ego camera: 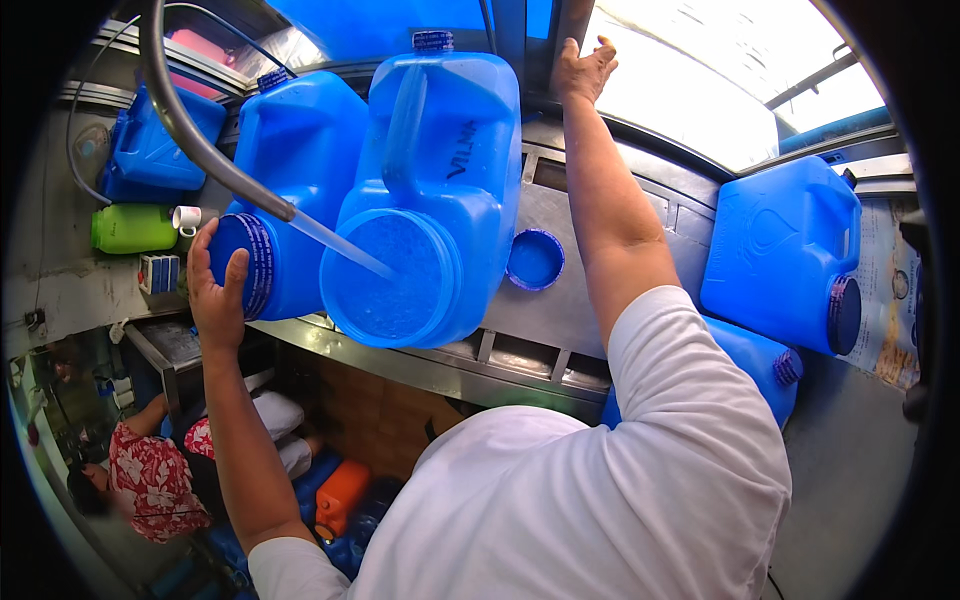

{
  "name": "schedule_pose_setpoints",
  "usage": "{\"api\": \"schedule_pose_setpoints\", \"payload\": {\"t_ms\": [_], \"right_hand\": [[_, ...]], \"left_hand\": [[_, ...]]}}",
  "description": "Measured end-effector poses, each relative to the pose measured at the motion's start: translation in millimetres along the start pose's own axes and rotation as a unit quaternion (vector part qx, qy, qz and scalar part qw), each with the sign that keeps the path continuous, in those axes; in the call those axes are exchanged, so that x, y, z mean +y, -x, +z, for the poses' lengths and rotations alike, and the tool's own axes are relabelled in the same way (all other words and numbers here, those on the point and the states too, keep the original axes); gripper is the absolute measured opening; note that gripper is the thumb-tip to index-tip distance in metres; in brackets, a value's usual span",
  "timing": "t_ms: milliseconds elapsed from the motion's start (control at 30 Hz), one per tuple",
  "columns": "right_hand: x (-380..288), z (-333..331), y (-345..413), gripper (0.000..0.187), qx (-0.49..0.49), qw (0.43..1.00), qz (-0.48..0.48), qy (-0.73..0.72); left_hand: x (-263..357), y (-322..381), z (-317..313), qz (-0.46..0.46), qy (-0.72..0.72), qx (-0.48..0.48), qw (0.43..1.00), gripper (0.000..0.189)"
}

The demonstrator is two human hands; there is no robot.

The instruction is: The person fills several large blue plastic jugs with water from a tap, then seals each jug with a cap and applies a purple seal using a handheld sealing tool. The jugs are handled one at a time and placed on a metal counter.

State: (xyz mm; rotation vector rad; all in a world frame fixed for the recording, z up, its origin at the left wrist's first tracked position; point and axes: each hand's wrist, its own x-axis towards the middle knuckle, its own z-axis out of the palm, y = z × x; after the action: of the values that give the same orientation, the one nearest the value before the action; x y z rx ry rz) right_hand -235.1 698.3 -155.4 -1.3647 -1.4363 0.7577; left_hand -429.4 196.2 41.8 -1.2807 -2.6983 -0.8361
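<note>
My left hand (217,289) rests against the dark blue screw cap (259,262) of a blue water jug (307,157), thumb and fingers spread. Beside it a second blue jug (480,187), with handwriting on its side, lies with its wide mouth (397,277) uncapped towards me. From a grey hose (217,157) a stream of water runs into that mouth, and the water inside is churned up. Far forward, my right hand (587,69) reaches up by the metal window post (568,34), fingers apart and no object visible in it. A loose blue cap (535,259) lies on the steel counter (574,315).
Blue jugs (780,247) stand at the right; another (161,142) is at the far left. A green container (135,228) and a white mug (193,219) sit left. A person in a red floral shirt (157,480) is below left, near an orange jug (341,495).
</note>
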Motion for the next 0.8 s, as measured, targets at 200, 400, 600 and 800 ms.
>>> {"api": "schedule_pose_setpoints", "payload": {"t_ms": [200,400,600,800], "right_hand": [[0.8,1.2,-0.4,0.062,0.042,0.998,0.031,-0.030],[8.0,-0.2,-3.1,0.055,-0.054,0.998,0.045,0.000],[55.9,14.8,2.7,0.041,-0.260,0.958,-0.013,0.117],[75.2,-2.4,71.0,0.046,-0.347,0.861,-0.091,0.359]], "left_hand": [[-5.9,2.4,-1.0,0.003,-0.008,-0.002,1.000,0.074],[-4.4,1.9,-1.9,-0.009,-0.002,-0.006,1.000,0.076],[0.0,-2.0,0.0,0.000,0.004,-0.005,1.000,0.079],[-3.9,2.7,-1.3,-0.007,0.005,-0.001,1.000,0.076]]}}
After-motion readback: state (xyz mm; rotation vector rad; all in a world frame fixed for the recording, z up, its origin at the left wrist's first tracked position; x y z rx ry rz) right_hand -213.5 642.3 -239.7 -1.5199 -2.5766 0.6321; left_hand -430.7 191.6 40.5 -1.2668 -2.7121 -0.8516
